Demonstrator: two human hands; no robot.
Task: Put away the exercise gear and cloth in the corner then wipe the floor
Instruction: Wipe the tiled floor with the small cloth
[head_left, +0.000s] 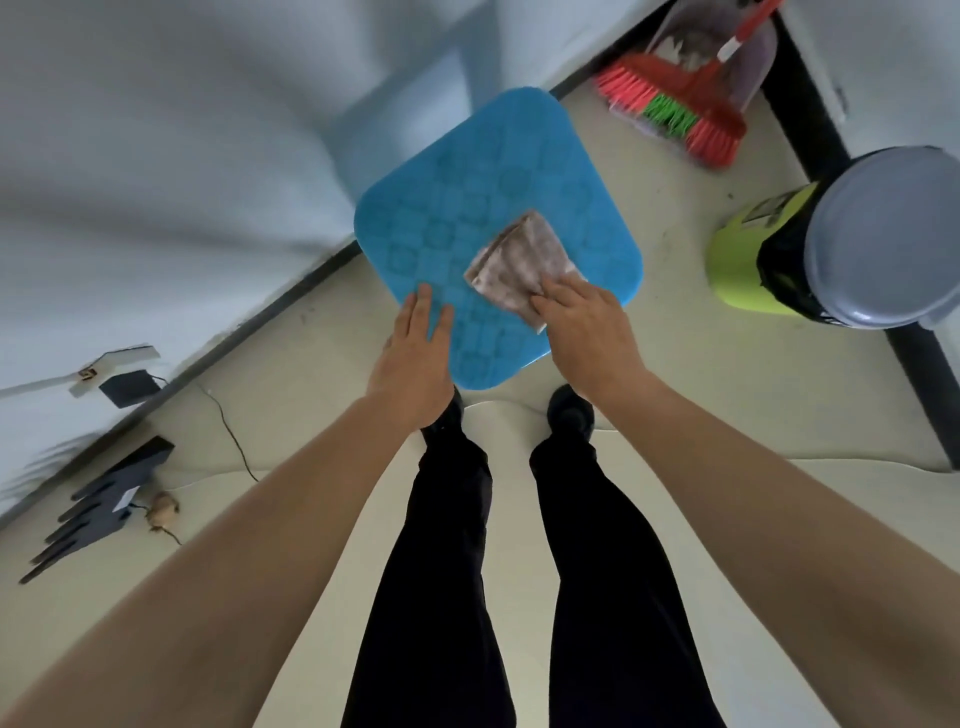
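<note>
The folded cloth (519, 260) is lying on the blue stool (467, 171), toward the seat's near right corner, with one end reaching almost to the near edge. The right hand (582, 332) is resting on that near end. Its fingers are lying over the fabric, but the thumb is hidden, so I cannot tell whether the grip is pinching the cloth or only pressing it flat. The left hand (415, 358) is lying flat on the seat by the near left edge, fingers straight and together, its grip holding nothing; it seems to be steadying the stool.

The step in hand looks like taking up or settling the cloth so it can go to the corner. That is probably where the broom (670, 104) and dustpan (753, 57) are leaning, beyond the stool's far right corner. To do it well, the right hand should be gathering all the folded layers at once, thumb sliding under the near edge, so the bundle is not opening out as it lifts. The left hand should be keeping its weight on the seat, since a light stool may be tipping or skating on the smooth floor (675, 395). The green bin (748, 254) is standing near the stool's right edge, so the carry should be passing over the far corner, not swinging wide to the right. Dark gear (98, 504) is lying by the wall, well apart to the left, and is still waiting to be put away.
</note>
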